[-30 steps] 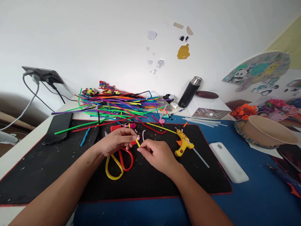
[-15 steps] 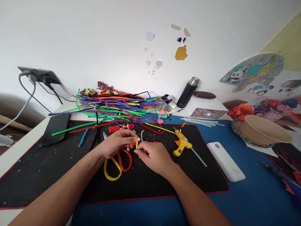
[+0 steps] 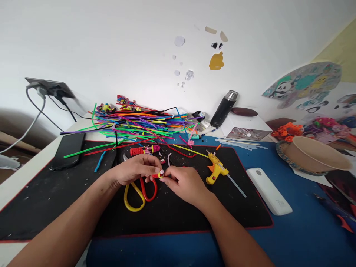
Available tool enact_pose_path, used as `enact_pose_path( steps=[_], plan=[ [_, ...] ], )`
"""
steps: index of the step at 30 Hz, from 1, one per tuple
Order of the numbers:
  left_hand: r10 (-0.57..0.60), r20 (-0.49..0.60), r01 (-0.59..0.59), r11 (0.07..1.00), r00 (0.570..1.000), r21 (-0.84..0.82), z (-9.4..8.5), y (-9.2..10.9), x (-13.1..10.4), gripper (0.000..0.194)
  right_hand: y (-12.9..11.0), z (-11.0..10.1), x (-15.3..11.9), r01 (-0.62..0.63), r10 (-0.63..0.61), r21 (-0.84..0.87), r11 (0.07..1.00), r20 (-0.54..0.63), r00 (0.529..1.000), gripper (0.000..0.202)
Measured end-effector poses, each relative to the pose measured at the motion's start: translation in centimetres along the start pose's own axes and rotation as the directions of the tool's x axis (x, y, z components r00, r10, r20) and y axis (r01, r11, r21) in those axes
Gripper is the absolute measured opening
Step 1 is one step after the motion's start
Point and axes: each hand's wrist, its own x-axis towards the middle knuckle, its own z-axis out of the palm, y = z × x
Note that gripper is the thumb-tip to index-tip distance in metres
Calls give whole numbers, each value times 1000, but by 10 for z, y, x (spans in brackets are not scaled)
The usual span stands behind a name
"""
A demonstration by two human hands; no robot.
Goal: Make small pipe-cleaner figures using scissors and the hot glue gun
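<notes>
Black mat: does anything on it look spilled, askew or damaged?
No liquid spill or damage shows. Tiny pale scraps litter the black mat, which looks untidy. The yellow glue gun lies on its side, and a yellow stem reaches close to its nozzle; I can't tell whether they touch.

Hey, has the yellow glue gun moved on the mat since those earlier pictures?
No. Judged against the white power bank, the glue gun lies in the same place on the black mat, its nozzle still pointing away from the person.

The left hand point(image 3: 139, 170), right hand point(image 3: 185, 182) and both forearms point(image 3: 86, 207) are bare.
</notes>
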Motion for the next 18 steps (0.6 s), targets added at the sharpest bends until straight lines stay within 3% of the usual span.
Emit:
enact_pose_path(
  steps=[18],
  plan=[
    [-16, 10, 15, 1000, 1000, 27, -11, -3, 0, 31, 1, -4, -1, 39, -39, -13, 999, 3, 999, 10]
  ],
)
